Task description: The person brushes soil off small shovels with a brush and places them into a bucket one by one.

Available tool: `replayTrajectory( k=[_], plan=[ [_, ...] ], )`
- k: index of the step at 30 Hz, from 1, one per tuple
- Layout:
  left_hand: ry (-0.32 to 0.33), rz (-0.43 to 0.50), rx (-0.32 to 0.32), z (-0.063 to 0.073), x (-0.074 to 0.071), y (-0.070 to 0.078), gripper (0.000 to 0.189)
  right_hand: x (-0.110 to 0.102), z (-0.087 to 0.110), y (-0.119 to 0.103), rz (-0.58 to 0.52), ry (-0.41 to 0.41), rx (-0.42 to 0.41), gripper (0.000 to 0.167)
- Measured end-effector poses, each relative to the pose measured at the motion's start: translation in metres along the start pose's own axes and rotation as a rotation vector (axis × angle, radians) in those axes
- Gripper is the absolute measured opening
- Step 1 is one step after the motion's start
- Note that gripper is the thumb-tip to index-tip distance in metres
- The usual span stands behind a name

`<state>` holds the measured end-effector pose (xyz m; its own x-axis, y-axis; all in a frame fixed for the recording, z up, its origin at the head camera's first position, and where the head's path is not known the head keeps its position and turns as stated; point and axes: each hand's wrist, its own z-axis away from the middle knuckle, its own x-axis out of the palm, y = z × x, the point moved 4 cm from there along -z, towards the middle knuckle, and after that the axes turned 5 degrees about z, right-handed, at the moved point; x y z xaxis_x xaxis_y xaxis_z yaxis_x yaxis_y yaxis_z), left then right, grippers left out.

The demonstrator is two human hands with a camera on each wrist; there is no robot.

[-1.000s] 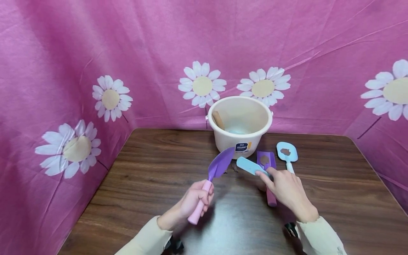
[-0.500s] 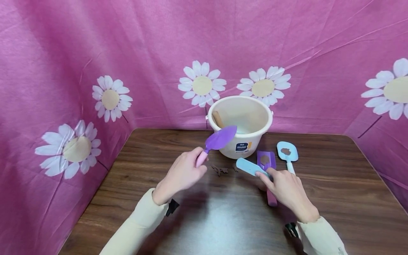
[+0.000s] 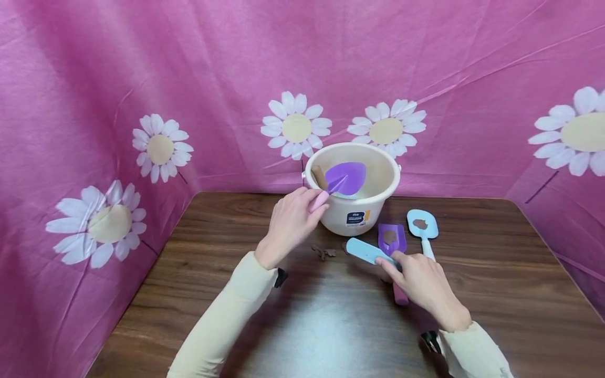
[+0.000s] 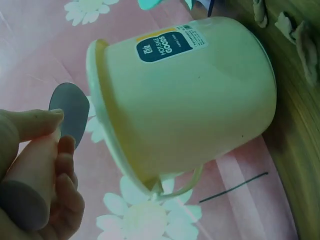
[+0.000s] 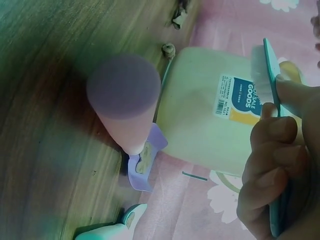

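Note:
My left hand (image 3: 296, 218) grips the pink handle of a purple garden trowel (image 3: 348, 177); its blade overlaps the open mouth of a cream bucket (image 3: 337, 220). In the left wrist view, the thumb and fingers wrap the trowel handle (image 4: 32, 170) beside the bucket rim. My right hand (image 3: 423, 281) holds a light blue brush (image 3: 366, 251) low over the table, its pale bristles (image 5: 260, 75) showing in the right wrist view. Below it lies a purple shovel (image 3: 398, 236) with a pink handle and a brown patch on its blade.
A light blue shovel (image 3: 422, 223) with a brown patch lies at the right. Brown scraps (image 3: 323, 253) lie on the wooden table (image 3: 227, 226) before the bucket. A wooden handle (image 3: 319, 177) leans inside the bucket. A pink flowered cloth (image 3: 227, 79) hangs behind.
My left hand has lifted the trowel and carried it forward, bringing its blade from in front of the bucket to over its mouth. The right hand with the brush has hardly moved.

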<state>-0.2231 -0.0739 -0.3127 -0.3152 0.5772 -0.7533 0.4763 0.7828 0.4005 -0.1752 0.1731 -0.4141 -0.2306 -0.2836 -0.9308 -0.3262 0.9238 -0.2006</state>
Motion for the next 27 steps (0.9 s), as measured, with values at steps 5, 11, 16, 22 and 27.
replayTrajectory(
  k=[5,11,16,22,27],
  plan=[
    [-0.006,-0.039,-0.009,-0.022,0.015,0.005,0.024,0.001,0.001,-0.002,0.0,-0.003,-0.021,0.043],
    [-0.042,-0.138,0.008,-0.041,0.027,0.01,0.016,-0.001,0.001,-0.002,0.002,-0.008,-0.023,0.044],
    [-0.06,-0.184,-0.015,-0.048,0.031,0.009,0.018,-0.002,0.002,-0.002,0.003,-0.004,-0.029,0.043],
    [-0.069,-0.197,-0.026,-0.05,0.035,0.008,0.02,-0.003,0.002,0.0,0.001,-0.011,-0.019,0.041],
    [-0.032,-0.242,-0.003,-0.049,0.035,0.009,0.021,-0.005,0.002,0.002,-0.002,-0.031,0.003,0.041]
  ],
)
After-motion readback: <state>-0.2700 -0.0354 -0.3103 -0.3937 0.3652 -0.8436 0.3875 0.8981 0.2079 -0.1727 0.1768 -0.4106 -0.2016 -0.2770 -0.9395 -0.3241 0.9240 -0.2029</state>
